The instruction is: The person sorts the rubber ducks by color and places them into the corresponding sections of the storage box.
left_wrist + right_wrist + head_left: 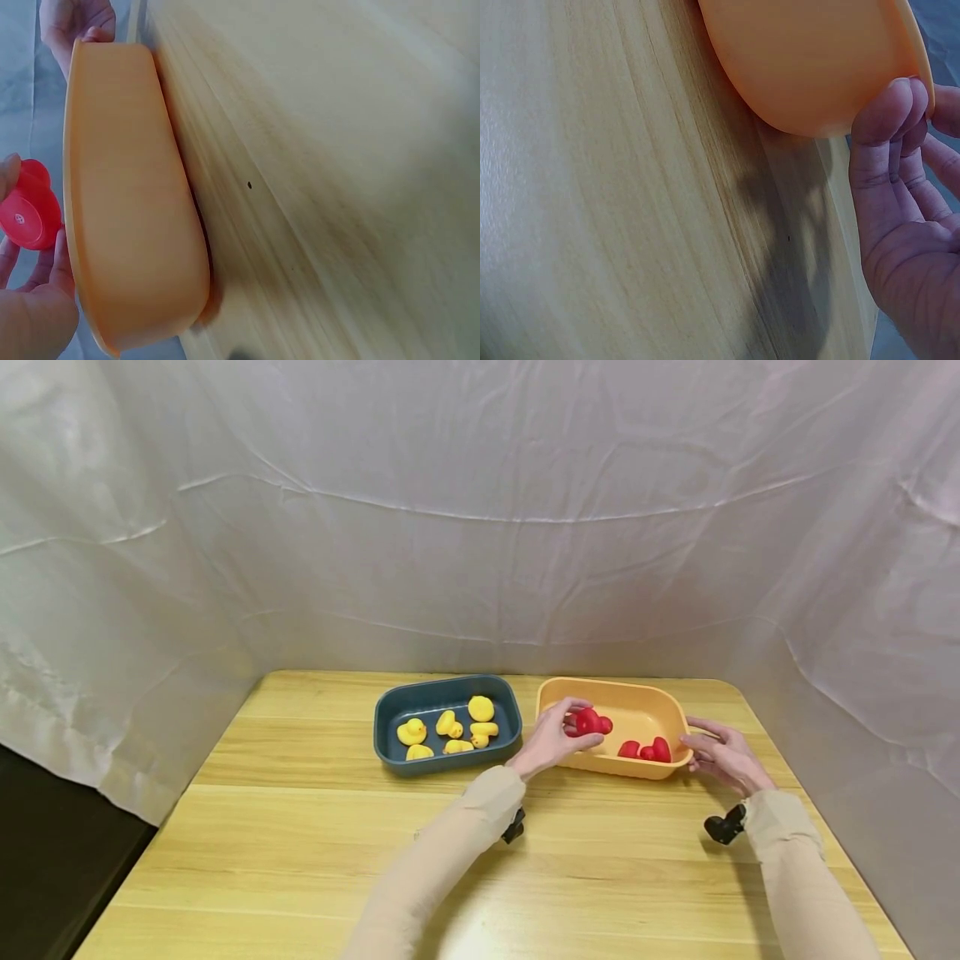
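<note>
My left hand (550,743) grips a red rubber duck (590,722) between thumb and fingers, over the left part of the orange bin (626,696). In the left wrist view, the flat underside of the red duck (30,217) faces the camera, beside the bin's rim. Several more red ducks (647,752) lie in the bin's front right corner. At the bin's right end my right hand (726,758) pinches the rim. The right wrist view shows the thumb against the outer wall of the orange bin (817,67) and fingers over the rim.
Just left of the orange bin stands a dark blue bin (382,743) holding several yellow rubber ducks (448,724). Both bins are near the back edge of the wooden table (300,827). A pale curtain (495,568) hangs behind and along the sides.
</note>
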The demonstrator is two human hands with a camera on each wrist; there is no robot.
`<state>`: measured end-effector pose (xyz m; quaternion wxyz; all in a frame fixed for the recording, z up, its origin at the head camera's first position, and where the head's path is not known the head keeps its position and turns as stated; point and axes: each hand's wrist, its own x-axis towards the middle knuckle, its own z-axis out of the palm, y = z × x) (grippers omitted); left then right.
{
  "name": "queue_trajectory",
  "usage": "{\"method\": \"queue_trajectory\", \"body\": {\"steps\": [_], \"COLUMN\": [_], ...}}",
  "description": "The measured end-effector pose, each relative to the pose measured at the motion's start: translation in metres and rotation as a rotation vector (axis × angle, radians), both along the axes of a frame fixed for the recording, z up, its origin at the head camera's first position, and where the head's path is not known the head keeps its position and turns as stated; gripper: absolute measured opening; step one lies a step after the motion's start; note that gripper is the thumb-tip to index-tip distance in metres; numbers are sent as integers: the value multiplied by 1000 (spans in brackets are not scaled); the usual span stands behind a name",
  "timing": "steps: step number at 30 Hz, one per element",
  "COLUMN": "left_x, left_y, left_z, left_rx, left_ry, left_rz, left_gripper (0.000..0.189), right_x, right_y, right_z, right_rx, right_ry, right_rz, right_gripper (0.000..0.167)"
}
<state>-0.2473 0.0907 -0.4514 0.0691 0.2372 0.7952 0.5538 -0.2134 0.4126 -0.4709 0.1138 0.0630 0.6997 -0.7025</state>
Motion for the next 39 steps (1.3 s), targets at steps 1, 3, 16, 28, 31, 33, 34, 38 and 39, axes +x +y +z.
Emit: {"method": "queue_trajectory", "body": {"steps": [1, 3, 16, 28, 31, 33, 34, 38, 39], "left_x": [-1, -2, -7, -7, -6, -5, -5, -6, -7], "left_y": [1, 2, 10, -14, -28, -40, -46, -80, -91], "left_z": [0, -1, -1, -2, -4, -4, -4, -4, -3], "left_rx": [3, 4, -12, 24, 51, 79, 94, 140, 143], "left_ry": [-3, -6, 6, -19, -15, -4, 7, 89, 114], "left_rz": [-1, 0, 4, 26, 38, 47, 51, 101, 123], "left_gripper": [52, 51, 52, 56, 55, 55, 55, 53, 53], "right_x": [0, 0, 1, -3, -3, -3, -3, -1, -1], "right_y": [0, 0, 0, -4, -4, -3, -3, -2, -1], "right_z": [0, 0, 0, 0, 0, 0, 0, 0, 0], "right_rx": [1, 3, -9, -21, -21, -20, -17, -9, -4], "right_ry": [0, -1, 6, 3, 0, -2, -2, 4, 7], "right_rz": [0, 2, 3, 11, 10, 10, 10, 5, 2], "right_gripper": [72, 74, 68, 66, 67, 70, 72, 74, 74]}}
